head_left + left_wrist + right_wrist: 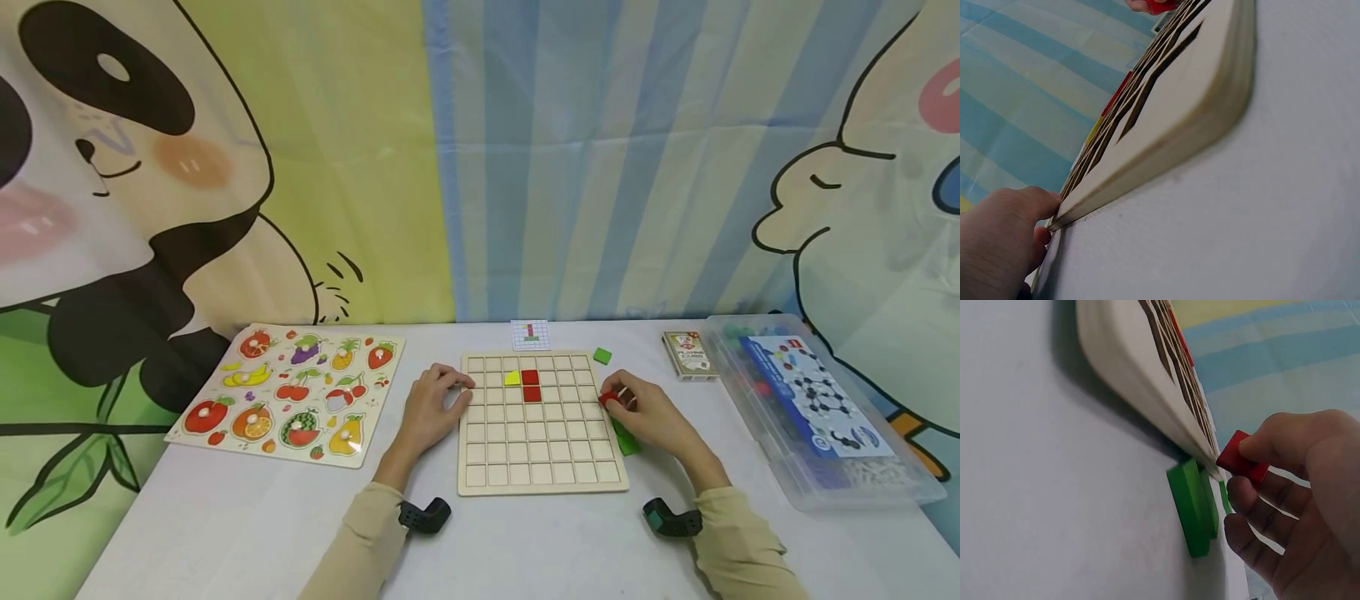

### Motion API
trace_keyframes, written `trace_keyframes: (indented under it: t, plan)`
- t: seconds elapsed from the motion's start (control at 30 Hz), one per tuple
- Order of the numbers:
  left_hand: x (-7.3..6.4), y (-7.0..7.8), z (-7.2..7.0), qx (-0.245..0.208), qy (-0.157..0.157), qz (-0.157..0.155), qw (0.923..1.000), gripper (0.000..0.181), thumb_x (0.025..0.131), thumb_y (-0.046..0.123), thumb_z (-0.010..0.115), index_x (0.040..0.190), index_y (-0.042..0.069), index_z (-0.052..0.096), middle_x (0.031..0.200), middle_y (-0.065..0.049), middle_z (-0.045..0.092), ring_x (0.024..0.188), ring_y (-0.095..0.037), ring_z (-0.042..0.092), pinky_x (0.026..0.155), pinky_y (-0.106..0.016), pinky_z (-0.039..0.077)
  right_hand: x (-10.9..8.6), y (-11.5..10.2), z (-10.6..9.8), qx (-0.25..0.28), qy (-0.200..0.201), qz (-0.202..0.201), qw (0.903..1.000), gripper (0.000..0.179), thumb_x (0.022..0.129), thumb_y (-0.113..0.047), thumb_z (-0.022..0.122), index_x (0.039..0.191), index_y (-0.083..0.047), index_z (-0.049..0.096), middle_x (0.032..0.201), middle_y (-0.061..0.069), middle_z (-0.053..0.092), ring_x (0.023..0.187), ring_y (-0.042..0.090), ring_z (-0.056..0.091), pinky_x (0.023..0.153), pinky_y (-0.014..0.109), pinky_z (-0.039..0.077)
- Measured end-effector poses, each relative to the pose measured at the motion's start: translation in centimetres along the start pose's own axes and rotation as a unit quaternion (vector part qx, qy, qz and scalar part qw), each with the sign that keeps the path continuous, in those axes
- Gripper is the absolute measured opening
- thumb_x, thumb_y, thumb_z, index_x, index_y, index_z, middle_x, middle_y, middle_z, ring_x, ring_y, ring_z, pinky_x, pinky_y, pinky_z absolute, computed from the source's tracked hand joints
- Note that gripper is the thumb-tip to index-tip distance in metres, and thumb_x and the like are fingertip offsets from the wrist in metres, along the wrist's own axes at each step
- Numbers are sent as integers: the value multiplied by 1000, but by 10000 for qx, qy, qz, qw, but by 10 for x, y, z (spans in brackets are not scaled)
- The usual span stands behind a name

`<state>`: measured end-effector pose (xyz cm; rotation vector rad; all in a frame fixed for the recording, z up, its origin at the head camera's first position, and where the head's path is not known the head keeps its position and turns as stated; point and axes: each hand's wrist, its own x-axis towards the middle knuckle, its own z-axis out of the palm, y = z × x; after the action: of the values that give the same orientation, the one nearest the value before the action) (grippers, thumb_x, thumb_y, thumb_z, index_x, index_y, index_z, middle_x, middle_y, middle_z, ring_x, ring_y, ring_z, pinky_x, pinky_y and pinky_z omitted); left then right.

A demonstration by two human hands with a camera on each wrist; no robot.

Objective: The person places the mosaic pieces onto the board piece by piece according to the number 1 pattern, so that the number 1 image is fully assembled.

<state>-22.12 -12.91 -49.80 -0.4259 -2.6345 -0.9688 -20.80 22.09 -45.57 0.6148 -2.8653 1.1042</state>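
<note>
A wooden grid board lies on the table between both hands. On it are a yellow piece and two red square tiles, set in the upper rows. Fingertips and thumb of the left hand rest against the board's left edge, loosely bent. At the right edge, the right hand pinches a red tile between thumb and fingers, slightly above the table. Below that hand lie green pieces, beside the board and partly hidden by the hand in the head view.
A small pattern card is behind the board, with a green square near its back right corner. A fruit puzzle board lies left. Rightward are a playing card box and a clear plastic case.
</note>
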Motion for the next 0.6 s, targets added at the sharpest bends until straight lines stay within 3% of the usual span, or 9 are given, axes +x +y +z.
trace_keyframes:
  t: [0.37, 0.6]
  plan:
    - [0, 1, -1, 26, -30, -20, 10000, 11, 86, 21, 67, 97, 23, 69, 105, -1, 57, 98, -20, 53, 82, -38, 38, 10, -18, 18, 275, -124, -616, 9976, 19, 89, -9, 60, 106, -16, 66, 96, -3, 64, 71, 8, 50, 63, 22, 44]
    - [0, 2, -1, 42, -58, -41, 10000, 11, 87, 22, 67, 97, 23, 69, 105, -1, 57, 98, -20, 53, 83, -37, 38, 16, -30, 29, 428, -258, -501, 9975, 17, 90, -11, 61, 105, -16, 66, 99, -4, 64, 79, 10, 51, 70, 23, 44]
